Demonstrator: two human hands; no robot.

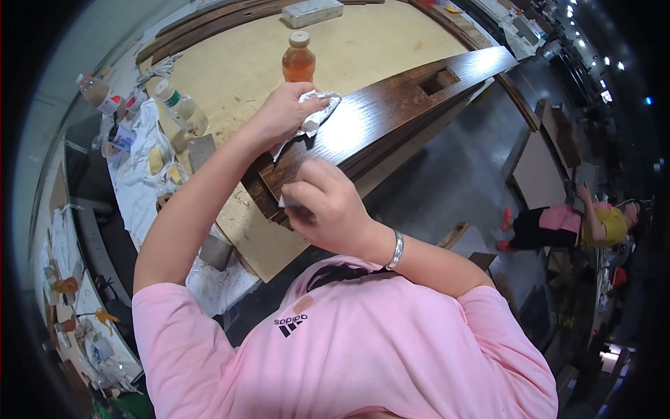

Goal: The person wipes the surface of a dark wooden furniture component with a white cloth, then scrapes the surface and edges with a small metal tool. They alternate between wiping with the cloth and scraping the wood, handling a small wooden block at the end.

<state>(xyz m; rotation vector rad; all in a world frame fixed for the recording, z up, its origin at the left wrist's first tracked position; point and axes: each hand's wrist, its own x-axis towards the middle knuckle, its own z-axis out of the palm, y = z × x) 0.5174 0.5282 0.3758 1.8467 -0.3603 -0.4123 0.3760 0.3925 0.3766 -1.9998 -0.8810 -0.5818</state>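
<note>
A dark brown, glossy wooden board point(391, 105) with a rectangular cutout runs from in front of me toward the far right. My left hand point(285, 115) grips a crumpled white cloth point(319, 112) against the board's left edge. Closer to me, my right hand point(324, 206) is closed over the board's near end. A small pale edge shows by its fingers, but what they hold is mostly hidden. Just beyond my left hand stands a capped clear bottle point(299, 63) of amber liquid.
The board lies on a yellowish worktable point(230, 77). A wrapped block point(312, 12) and dark wood strips point(209, 28) lie at the far side. At the left are a bottle of pale liquid point(181, 108) and white sheeting point(143, 167). Another person point(586, 223) is at the right.
</note>
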